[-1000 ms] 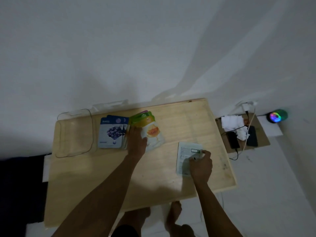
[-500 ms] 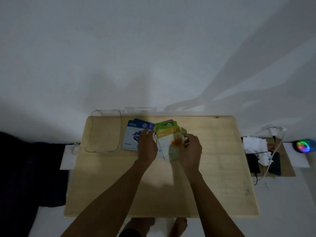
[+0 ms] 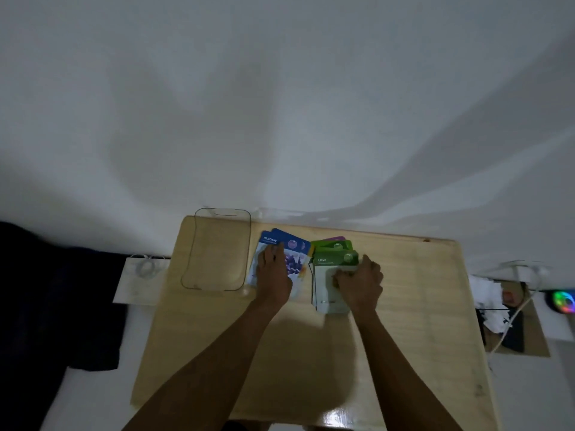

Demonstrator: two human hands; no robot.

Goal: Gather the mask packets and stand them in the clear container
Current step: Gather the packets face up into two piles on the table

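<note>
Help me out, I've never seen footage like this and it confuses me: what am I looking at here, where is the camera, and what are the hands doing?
There is no machine here. A person wears a wide-angle camera on the head, looking down at their own arms over a wooden table by a white wall. The left hand lies flat on the blueberry packets. The right hand grips a stack of packets with an olive packet on top. Left of them stands an empty clear container, where the packets should go. On the floor to the right lie cables and a small glowing light.
</note>
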